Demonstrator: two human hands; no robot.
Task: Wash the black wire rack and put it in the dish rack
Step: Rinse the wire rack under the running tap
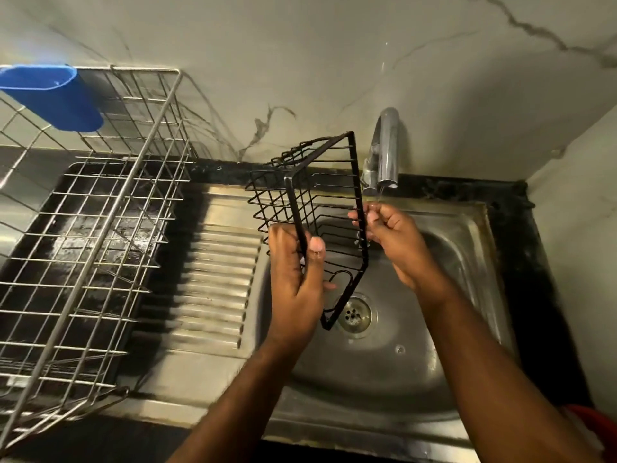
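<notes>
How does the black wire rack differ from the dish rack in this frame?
The black wire rack is dark and small; the dish rack is bare metal and far larger. The black wire rack is held tilted over the sink by the left hand and right hand; the dish rack rests beside the sink, untouched. Both are open wire grids.

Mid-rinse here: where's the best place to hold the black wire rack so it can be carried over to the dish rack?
Grip the black wire rack by its thick flat rim bars, one hand from each side, as the left hand and right hand do now. Those long bars are solid; the thin wires between them give less purchase. The steel dish rack sits to the left.
</notes>
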